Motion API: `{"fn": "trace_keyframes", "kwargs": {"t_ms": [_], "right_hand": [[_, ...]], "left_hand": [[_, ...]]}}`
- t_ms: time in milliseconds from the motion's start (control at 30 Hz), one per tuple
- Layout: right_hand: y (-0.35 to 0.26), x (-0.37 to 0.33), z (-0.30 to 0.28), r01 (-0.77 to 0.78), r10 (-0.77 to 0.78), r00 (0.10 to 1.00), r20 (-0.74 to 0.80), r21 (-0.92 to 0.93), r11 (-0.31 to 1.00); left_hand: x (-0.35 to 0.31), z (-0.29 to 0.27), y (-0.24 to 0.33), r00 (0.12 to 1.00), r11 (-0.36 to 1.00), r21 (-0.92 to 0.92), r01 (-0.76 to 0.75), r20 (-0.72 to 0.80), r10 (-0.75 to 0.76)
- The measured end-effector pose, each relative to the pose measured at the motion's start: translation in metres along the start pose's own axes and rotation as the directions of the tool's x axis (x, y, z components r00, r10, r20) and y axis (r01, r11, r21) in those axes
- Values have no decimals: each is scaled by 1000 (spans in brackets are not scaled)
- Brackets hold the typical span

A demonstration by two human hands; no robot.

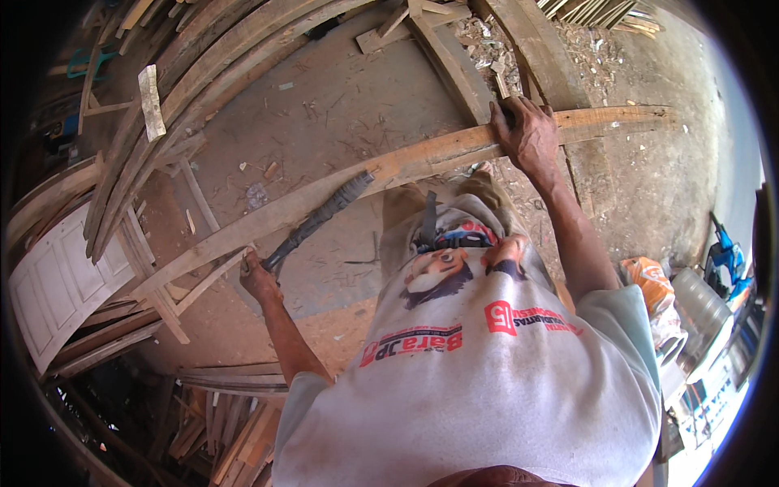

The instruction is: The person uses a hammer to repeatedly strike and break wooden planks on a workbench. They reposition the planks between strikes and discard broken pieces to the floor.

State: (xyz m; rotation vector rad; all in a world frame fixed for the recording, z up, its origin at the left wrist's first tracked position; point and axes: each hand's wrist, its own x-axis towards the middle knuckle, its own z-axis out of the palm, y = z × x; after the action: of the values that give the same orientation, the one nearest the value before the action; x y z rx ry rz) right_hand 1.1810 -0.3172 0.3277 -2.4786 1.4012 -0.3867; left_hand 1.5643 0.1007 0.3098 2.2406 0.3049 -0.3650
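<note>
Stacked boards [211,73] beyond and left of left hand [261,277], white panelled door [69,280] farther left; timber beam [448,69] just beyond right hand [527,134]. Right hand clasped over long plank [406,161] crossing before the body; left hand curled around one end of dark wrapped bar [320,219], far tip overlapping plank in view. Floor [341,97] strewn with wood scraps [272,170]; pale wall [730,162] well right of right hand. Plank ends reach past both hands; floor stretches between left hand and boards

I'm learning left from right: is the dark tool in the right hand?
No, the dark tool is in the left hand; the right hand grips a board.
</note>
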Motion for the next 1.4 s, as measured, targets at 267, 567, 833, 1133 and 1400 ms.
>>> {"fn": "trace_keyframes", "kwargs": {"t_ms": [267, 567, 833, 1133, 1400], "right_hand": [[0, 2, 1, 26, -26, 1000, 3, -20, 999], [-1, 2, 2, 31, -31, 999, -7, -9, 999], [1, 2, 4, 25, -25, 1000, -4, -5, 1000], [2, 1, 5, 42, -42, 999, -21, -7, 999], [-3, 2, -1, 22, -22, 1000, 20, -20, 1000]], "left_hand": [[-9, 3, 9, 1000, 998, -58, 28, 2, -28], [-11, 1, 16, 998, 998, 26, 49, 32, -50], [-12, 2, 19, 999, 999, 31, 32, 43, -33], [-5, 4, 10, 998, 1000, 14, 2, 63, -3], [2, 6, 11, 998, 998, 17, 66, 24, -66]]}}
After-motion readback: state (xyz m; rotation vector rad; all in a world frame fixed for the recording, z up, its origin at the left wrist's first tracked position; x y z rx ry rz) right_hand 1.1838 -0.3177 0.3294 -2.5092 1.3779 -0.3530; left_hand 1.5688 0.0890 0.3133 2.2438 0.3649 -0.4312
